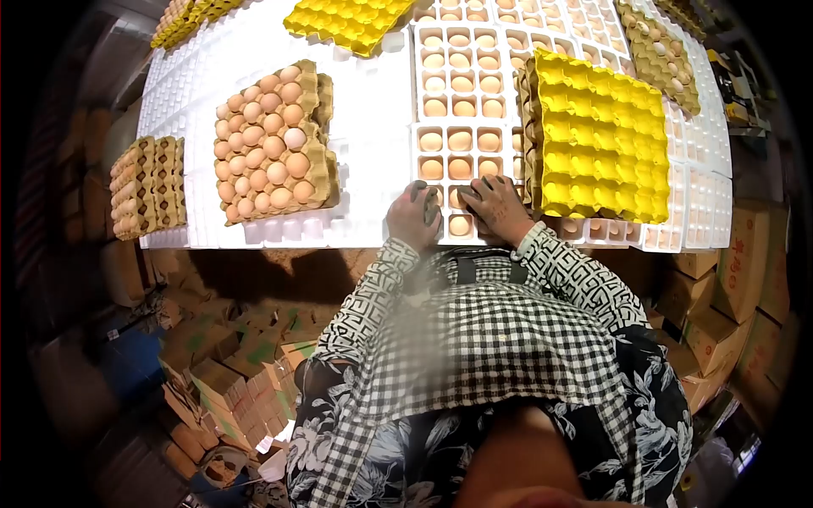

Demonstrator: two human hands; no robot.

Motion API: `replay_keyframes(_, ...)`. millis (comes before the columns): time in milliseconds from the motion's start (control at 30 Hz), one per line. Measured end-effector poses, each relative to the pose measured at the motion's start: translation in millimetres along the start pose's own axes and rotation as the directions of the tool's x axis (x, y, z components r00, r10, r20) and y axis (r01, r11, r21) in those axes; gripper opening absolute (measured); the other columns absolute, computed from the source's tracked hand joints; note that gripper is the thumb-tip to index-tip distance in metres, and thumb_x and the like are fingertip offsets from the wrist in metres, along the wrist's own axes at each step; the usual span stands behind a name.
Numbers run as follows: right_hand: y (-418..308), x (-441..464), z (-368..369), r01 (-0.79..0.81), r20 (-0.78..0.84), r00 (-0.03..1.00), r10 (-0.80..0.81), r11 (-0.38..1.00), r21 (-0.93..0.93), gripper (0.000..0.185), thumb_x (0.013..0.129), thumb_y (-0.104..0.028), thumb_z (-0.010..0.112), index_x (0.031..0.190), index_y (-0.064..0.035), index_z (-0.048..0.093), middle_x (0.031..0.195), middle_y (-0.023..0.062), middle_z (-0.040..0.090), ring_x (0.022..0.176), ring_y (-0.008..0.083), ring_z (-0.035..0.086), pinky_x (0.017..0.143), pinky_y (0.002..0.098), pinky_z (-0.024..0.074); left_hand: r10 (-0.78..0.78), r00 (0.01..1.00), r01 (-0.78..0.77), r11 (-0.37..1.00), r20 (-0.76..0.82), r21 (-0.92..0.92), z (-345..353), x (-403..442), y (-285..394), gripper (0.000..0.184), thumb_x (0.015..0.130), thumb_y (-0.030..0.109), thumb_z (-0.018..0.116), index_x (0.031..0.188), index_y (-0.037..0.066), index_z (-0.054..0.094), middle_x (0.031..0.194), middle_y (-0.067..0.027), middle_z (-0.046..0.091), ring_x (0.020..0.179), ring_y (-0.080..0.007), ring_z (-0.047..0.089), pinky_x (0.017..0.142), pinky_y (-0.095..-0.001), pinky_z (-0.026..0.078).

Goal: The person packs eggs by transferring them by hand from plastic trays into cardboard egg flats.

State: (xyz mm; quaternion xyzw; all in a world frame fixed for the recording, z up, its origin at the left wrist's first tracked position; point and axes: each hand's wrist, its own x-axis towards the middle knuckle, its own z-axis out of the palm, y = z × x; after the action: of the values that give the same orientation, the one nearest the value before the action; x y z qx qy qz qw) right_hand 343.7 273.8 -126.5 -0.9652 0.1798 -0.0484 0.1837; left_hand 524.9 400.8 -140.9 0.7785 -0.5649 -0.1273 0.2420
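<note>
Brown eggs [460, 141] sit in a white foam tray [412, 152] at the centre of the table. On the tray's near left edge rests my left hand [414, 215], its fingers bent and close together beside an egg; what they hold is hidden. My right hand [501, 208] lies palm down over the near part of the same tray, fingers somewhat apart, partly covering eggs. Just right of it stands a stack of egg trays topped by a yellow one [603, 140]. Further left is a brown pulp tray stack [326, 161] with eggs on top.
Another pulp tray stack [169, 182] stands at the far left. A yellow tray [347, 21] lies at the back, and more pulp trays [669, 63] at the back right. Cardboard boxes [229, 372] are below the table at both sides.
</note>
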Motion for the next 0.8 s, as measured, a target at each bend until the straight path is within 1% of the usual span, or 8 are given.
replay_keyframes(267, -23, -46, -113, -0.021, -0.352, 0.935, 0.042, 0.998, 0.062, 0.049, 0.081, -0.028, 0.071, 0.128, -0.0175, 0.061, 0.13, 0.0175, 0.052, 0.123, 0.0431, 0.047, 0.106, 0.0563, 0.0366, -0.022, 0.996, 0.033, 0.992, 0.089, -0.121, -12, 4, 13, 0.039, 0.077, 0.024, 0.073, 0.112, 0.012, 0.063, 0.114, -0.0112, 0.061, 0.099, -0.0327, 0.061, 0.087, -0.0429, 0.05)
replay_keyframes(333, 18, -73, -155, -0.446, -0.615, 0.716, 0.332, 0.894, -0.037, 0.058, 0.075, -0.023, 0.077, 0.129, -0.0116, 0.061, 0.137, 0.0239, 0.046, 0.126, 0.044, 0.045, 0.104, 0.052, 0.0381, -0.052, 0.992, 0.08, 0.966, 0.119, -0.247, -14, 12, 29, 0.034, 0.08, 0.026, 0.072, 0.111, 0.013, 0.065, 0.108, -0.0089, 0.064, 0.095, -0.0283, 0.063, 0.083, -0.0402, 0.052)
replay_keyframes(433, 135, -144, -175, -0.904, -0.551, 0.381, 0.743, 0.425, -0.052, 0.059, 0.092, -0.025, 0.063, 0.147, -0.0242, 0.042, 0.133, 0.0259, 0.05, 0.119, 0.0457, 0.049, 0.1, 0.0485, 0.0417, 0.067, 0.97, 0.021, 0.933, 0.232, -0.358, -20, 41, 78, 0.047, 0.084, 0.028, 0.073, 0.125, 0.008, 0.06, 0.103, -0.0108, 0.067, 0.091, -0.0267, 0.065, 0.081, -0.0388, 0.053)
replay_keyframes(500, 189, -181, -169, -0.657, -0.156, 0.455, 0.877, 0.449, 0.605, 0.057, 0.093, -0.011, 0.055, 0.148, -0.0196, 0.042, 0.119, 0.0211, 0.062, 0.111, 0.0298, 0.06, 0.094, 0.0406, 0.0469, 0.09, 0.918, 0.098, 0.892, 0.386, -0.441, -12, 62, 120, 0.061, 0.084, 0.028, 0.074, 0.136, 0.004, 0.051, 0.106, -0.015, 0.064, 0.088, -0.025, 0.065, 0.076, -0.0364, 0.053)
replay_keyframes(567, 205, -196, -167, -0.506, -0.31, 0.647, 0.697, 0.697, 0.509, 0.055, 0.09, -0.002, 0.047, 0.144, -0.0147, 0.047, 0.118, 0.0146, 0.065, 0.103, 0.0159, 0.06, 0.087, 0.0294, 0.0482, 0.267, 0.92, -0.094, 0.862, 0.288, -0.498, 8, 71, 144, 0.07, 0.085, 0.028, 0.074, 0.142, 0.002, 0.043, 0.109, -0.0161, 0.063, 0.084, -0.0215, 0.063, 0.075, -0.0333, 0.052)
replay_keyframes(600, 184, -194, -195, -0.638, 0.0, 0.406, 0.914, 0.283, 0.716, 0.054, 0.09, -0.001, 0.047, 0.143, -0.0104, 0.049, 0.116, 0.0118, 0.064, 0.091, 0.0138, 0.059, 0.078, 0.0254, 0.049, 0.268, 0.944, -0.11, 0.808, 0.194, -0.579, 7, 75, 156, 0.068, 0.085, 0.025, 0.074, 0.142, 0.001, 0.043, 0.111, -0.0156, 0.062, 0.083, -0.0199, 0.062, 0.075, -0.0318, 0.052)
replay_keyframes(700, 206, -254, -185, -0.261, -0.477, 0.265, 0.838, 0.538, 0.801, 0.047, 0.093, 0.0, 0.048, 0.139, -0.0087, 0.051, 0.114, 0.0069, 0.061, 0.081, 0.0119, 0.057, 0.069, 0.0232, 0.0484, 0.371, 0.927, -0.213, 0.637, 0.053, -0.741, -28, 93, 193, 0.058, 0.087, 0.011, 0.071, 0.138, 0.0, 0.047, 0.12, -0.0124, 0.058, 0.083, -0.0164, 0.059, 0.076, -0.0296, 0.05)
replay_keyframes(800, 219, -321, -171, -0.368, -0.419, -0.126, 0.899, 0.35, 0.862, 0.034, 0.097, -0.004, 0.05, 0.131, -0.0057, 0.05, 0.109, 0.0072, 0.059, 0.084, 0.0151, 0.058, 0.071, 0.0261, 0.049, 0.283, 0.956, -0.198, 0.808, 0.071, -0.556, -12, 101, 191, 0.047, 0.086, 0.013, 0.071, 0.129, 0.003, 0.057, 0.119, -0.0144, 0.059, 0.085, -0.0205, 0.062, 0.078, -0.0317, 0.052)
